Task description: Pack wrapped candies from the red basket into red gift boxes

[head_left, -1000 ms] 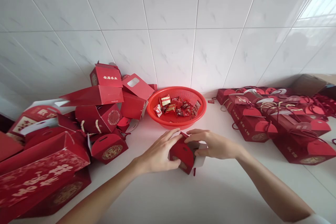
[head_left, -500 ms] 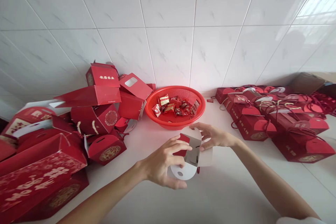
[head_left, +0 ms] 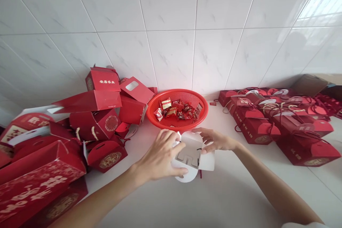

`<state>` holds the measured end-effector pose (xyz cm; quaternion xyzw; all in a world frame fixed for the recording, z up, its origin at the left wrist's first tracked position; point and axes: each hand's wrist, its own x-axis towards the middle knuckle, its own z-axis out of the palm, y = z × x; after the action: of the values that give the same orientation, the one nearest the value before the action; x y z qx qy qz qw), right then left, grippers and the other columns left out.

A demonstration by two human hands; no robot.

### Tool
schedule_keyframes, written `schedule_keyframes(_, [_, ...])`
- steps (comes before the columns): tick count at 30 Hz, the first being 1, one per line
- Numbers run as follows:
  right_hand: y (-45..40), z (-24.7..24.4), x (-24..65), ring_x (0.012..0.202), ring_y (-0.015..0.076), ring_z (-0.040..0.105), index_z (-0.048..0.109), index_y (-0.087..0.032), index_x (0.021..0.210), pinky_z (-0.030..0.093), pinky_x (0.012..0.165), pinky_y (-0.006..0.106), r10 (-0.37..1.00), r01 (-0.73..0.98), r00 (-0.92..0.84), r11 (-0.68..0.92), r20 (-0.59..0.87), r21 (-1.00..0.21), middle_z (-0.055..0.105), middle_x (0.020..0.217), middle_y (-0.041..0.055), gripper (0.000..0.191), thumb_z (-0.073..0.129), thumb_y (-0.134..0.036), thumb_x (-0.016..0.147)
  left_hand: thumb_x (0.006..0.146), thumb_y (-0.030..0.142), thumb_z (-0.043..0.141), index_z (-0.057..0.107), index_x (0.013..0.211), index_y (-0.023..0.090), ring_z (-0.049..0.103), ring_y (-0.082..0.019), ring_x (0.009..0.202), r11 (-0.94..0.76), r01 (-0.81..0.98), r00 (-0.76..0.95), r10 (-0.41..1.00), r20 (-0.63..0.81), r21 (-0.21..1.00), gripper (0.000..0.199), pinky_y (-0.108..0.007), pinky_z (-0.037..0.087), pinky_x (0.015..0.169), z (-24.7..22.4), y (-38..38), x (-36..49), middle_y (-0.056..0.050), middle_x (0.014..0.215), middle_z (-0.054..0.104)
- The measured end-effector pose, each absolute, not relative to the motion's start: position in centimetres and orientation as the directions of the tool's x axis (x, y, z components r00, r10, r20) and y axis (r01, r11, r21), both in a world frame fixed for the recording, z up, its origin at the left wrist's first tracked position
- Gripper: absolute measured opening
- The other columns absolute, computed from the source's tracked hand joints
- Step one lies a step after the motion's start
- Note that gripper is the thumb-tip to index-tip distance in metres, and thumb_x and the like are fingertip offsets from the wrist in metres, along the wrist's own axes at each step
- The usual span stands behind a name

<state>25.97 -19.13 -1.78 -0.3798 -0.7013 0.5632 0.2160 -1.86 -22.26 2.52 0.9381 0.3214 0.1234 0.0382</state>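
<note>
Between my hands stands an open paper gift box [head_left: 190,151], its white and grey inside facing up and its flaps spread out. My left hand [head_left: 163,158] is bent around the box's left side, thumb on the near rounded flap and fingers at the left flap. On the far right corner, my right hand [head_left: 216,140] grips the box's edge, with the thumb on the near face and the other fingers partly behind the far flap. Just beyond the box, a red plastic basket [head_left: 176,127] holds several wrapped sweets [head_left: 177,107].
Several red gift boxes [head_left: 105,119] are piled on the left. Rows of closed red boxes with cord handles [head_left: 256,128] stand on the right. A small red packet [head_left: 213,103] lies near the tiled wall [head_left: 171,53]. A brown carton [head_left: 311,84] sits at the far right.
The red flap on the box's left side has folded outward under my left hand, so more of the inside shows. My right hand stays at the right corner.
</note>
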Motion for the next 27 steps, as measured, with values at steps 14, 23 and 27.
schedule_keyframes(14, [-19.8, -2.6, 26.1, 0.092, 0.0210, 0.064, 0.061, -0.028, 0.132, 0.056, 0.092, 0.043, 0.880, 0.343, -0.451, 0.322, 0.146, -0.882, 0.064, 0.127, 0.0097, 0.073, 0.080, -0.064, 0.072, 0.077, 0.065, 0.076, 0.055, 0.131, 0.027, 0.062, -0.031, 0.121, -0.594, 0.639, 0.551, 0.797, 0.249, 0.488, 0.069, -0.039, 0.052, 0.098, -0.7, -21.4, -3.6, -0.009, 0.134, 0.062])
schedule_keyframes(23, [-20.1, 0.9, 26.8, 0.095, 0.0251, 0.068, 0.073, -0.023, 0.110, 0.056, 0.088, 0.042, 0.863, 0.397, -0.388, 0.474, 0.324, -0.786, 0.071, 0.113, 0.0118, 0.046, 0.073, -0.060, 0.083, 0.088, 0.051, 0.067, 0.064, 0.115, 0.023, 0.064, -0.027, 0.114, -0.596, 0.629, 0.505, 0.802, 0.321, 0.499, 0.039, -0.036, 0.053, 0.098, 1.4, -21.1, -3.8, -0.007, 0.120, 0.069])
schedule_keyframes(27, [-19.1, 1.5, 26.5, 0.095, 0.0238, 0.069, 0.074, -0.022, 0.101, 0.056, 0.089, 0.040, 0.867, 0.371, -0.330, 0.484, 0.374, -0.793, 0.073, 0.107, 0.0099, 0.037, 0.067, -0.056, 0.089, 0.092, 0.048, 0.062, 0.067, 0.109, 0.023, 0.065, -0.025, 0.112, -0.613, 0.608, 0.491, 0.790, 0.369, 0.504, 0.031, -0.035, 0.054, 0.096, 2.1, -20.6, -3.8, -0.008, 0.119, 0.068])
